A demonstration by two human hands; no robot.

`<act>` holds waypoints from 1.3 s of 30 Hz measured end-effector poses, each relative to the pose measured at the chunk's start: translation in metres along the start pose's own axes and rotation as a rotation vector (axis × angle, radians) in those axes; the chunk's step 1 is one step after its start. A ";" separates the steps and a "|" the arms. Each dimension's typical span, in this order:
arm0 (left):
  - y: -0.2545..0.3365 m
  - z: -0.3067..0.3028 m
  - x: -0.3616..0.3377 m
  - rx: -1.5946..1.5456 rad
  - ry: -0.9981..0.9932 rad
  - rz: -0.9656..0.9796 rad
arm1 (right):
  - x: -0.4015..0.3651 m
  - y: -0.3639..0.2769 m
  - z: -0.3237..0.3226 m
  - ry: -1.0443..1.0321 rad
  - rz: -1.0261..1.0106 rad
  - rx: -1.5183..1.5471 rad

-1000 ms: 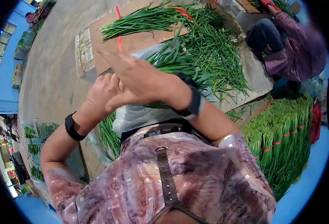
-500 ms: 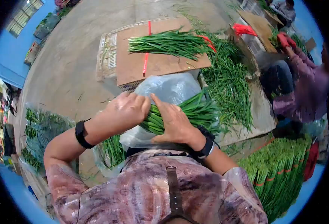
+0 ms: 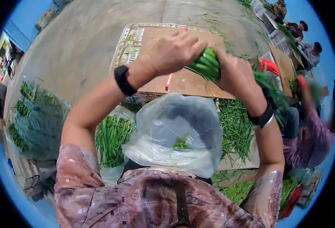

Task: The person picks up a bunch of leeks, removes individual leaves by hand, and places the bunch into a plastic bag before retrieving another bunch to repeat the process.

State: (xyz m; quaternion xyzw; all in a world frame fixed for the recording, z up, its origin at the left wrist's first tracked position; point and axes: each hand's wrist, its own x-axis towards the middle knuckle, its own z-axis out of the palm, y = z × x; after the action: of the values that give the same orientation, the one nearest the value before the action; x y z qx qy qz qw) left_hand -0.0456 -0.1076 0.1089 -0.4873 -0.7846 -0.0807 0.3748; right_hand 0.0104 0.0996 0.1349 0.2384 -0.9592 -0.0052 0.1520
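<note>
Reference landmark: clear plastic bag [image 3: 197, 125], a thin, glossy, crumpled film with its mouth open and rounded. A few green scraps [image 3: 182, 143] lie inside it.

1. Far left of the bag: a filled bag [image 3: 34, 117] of translucent film, packed with long green stalks in rows.
2. Just left of the bag, touching its wall: loose stalks [image 3: 112, 138], thin, straight and smooth, lying roughly parallel.
3. Above and left of the bag: left hand [image 3: 171, 53], raised, with a black wristband [image 3: 123, 80] on the forearm. The fingers are curled down and pressed together over the near end of the bundle of green stalks [image 3: 207, 64].
4. The bundle is directly above the bag and well apart from its rim. It is a tight, round sheaf of glossy stalks, tilted, and gripped between both hands.
5. Above and right of the bag: right hand [image 3: 235, 74], wrapped closed around the bundle from the opposite side.
6. Behind the bag: cardboard sheet [image 3: 190, 81], flat, matte brown, straight-edged, carrying a red strip [image 3: 169, 79]. Grey concrete floor [image 3: 87, 45] lies beyond its far edge.
7. Right of the bag: scattered stalks [image 3: 235, 129] run up to the bag's wall.
8. Far right: another person's purple sleeve [image 3: 311, 138], blurred.

Open room: the gap between the bundle and the bag's mouth.
</note>
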 end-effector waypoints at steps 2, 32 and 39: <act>-0.025 0.007 0.000 0.043 -0.003 -0.087 | 0.037 0.017 0.008 -0.018 -0.052 -0.019; 0.109 0.063 0.054 -1.649 0.088 -0.609 | -0.220 0.185 -0.127 0.696 0.051 2.212; 0.157 0.120 0.100 -1.224 -0.017 0.014 | -0.236 0.149 -0.106 0.737 -0.218 2.199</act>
State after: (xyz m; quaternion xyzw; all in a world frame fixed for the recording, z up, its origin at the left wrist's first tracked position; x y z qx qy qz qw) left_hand -0.0017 0.1021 0.0531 -0.6199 -0.5956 -0.5104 0.0210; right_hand 0.1722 0.3472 0.1803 0.3101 -0.3185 0.8861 0.1315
